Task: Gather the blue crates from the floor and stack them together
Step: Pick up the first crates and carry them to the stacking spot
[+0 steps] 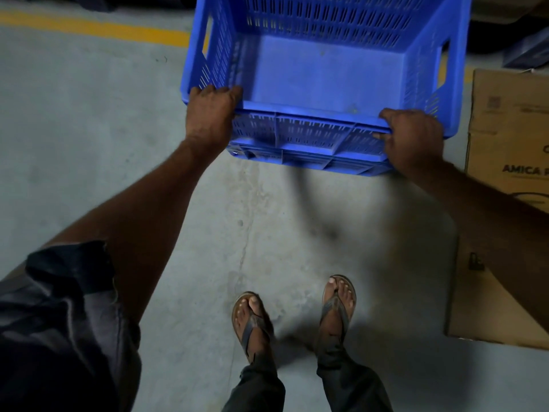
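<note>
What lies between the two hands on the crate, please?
In the head view, only the crate's near rim lies between the left hand and the right hand; that stretch of rim is bare, and the crate is empty.

The brown box (505, 162) on the right has big dark letters that say "AMICA". The word after it starts with a letter like P or R and is cut off. The small print above is too blurry to read.
</note>
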A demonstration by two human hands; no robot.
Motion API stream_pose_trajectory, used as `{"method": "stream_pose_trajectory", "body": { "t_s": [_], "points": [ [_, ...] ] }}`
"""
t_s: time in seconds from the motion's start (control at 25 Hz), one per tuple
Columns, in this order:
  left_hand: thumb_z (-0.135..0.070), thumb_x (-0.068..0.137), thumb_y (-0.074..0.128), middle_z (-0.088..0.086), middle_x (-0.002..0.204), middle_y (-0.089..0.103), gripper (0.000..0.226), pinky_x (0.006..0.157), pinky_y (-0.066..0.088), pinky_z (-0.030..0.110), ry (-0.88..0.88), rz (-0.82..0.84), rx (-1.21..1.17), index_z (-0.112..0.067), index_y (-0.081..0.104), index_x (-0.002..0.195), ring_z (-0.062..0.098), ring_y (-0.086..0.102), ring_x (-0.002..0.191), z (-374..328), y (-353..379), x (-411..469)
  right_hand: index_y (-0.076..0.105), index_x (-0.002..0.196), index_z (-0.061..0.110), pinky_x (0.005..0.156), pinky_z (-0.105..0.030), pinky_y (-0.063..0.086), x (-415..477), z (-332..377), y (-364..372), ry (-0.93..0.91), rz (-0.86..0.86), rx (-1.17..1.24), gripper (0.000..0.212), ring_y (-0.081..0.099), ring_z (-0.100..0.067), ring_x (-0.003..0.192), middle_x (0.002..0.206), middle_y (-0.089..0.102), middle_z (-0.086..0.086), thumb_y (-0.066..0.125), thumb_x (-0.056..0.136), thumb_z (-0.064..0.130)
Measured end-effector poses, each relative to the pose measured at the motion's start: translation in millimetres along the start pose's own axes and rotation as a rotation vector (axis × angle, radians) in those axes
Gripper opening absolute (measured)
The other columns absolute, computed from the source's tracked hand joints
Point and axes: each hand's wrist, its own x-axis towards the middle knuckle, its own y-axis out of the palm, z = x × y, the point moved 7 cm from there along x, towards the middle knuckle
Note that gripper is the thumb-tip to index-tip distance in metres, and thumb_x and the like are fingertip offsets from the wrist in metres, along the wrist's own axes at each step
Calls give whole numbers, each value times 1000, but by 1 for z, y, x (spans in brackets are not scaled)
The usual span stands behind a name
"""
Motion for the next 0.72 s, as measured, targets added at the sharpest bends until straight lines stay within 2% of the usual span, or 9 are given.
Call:
{"method": "stream_pose_trajectory", "body": {
  "t_s": [0.24, 0.48, 0.72],
  "points": [
    [0, 78, 56, 20, 97, 68, 23, 80, 40, 47, 6, 9, -4, -10, 54, 99, 43, 59, 92, -6, 15, -11, 64, 106, 9, 77, -48, 47, -6, 4, 16, 64, 50, -26, 26, 60, -48, 92, 91, 64, -28, 63, 81, 3],
    [-3, 89, 52, 20, 102, 68, 20, 82, 41, 48, -37, 13, 40, -10, 56, 106, 42, 60, 98, -8, 21, -17, 63, 101, 11, 82, -49, 44, -6, 1, 22, 50, 35, -51, 23, 60, -47, 92, 88, 65, -27, 63, 79, 2],
    [-1, 83, 60, 20, 105, 67, 25, 83, 41, 49, -37, 26, 45, -9, 56, 106, 44, 59, 99, -5, 20, -7, 60, 104, 11, 87, -49, 42, 1, -5, 25, 68, 63, -69, 19, 60, -48, 94, 91, 65, -28, 64, 85, 8]
  ]
}}
